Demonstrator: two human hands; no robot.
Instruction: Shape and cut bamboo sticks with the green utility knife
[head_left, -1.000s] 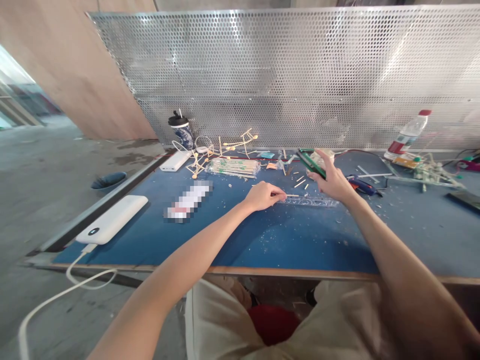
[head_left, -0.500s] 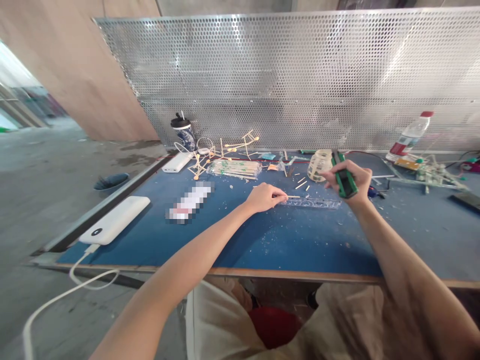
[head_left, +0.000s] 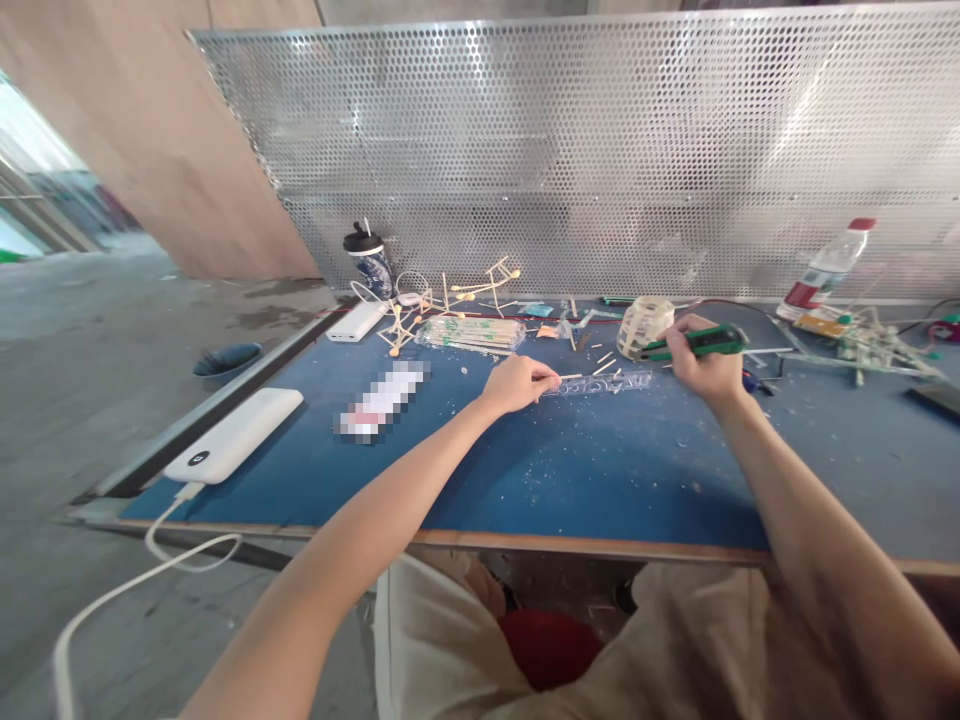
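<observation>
Thin pale wooden stick (head_left: 571, 376), mid-frame, is pinched by the left hand (head_left: 516, 385); centre-right, the right hand (head_left: 706, 372) curls closed round a green-and-black cutter (head_left: 716, 341).

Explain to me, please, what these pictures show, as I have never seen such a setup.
There is no machine here: a person works with two bare hands. Every picture comes from one camera worn on the head, looking forward and down.

The left hand pinches a thin wooden stick by a clear plastic ruler. The right hand holds what looks like a green utility knife.

Also on the blue tabletop are a white power bank with a cable, a plastic-wrapped bundle of sticks, a lidded cup and a red-capped bottle.
</observation>
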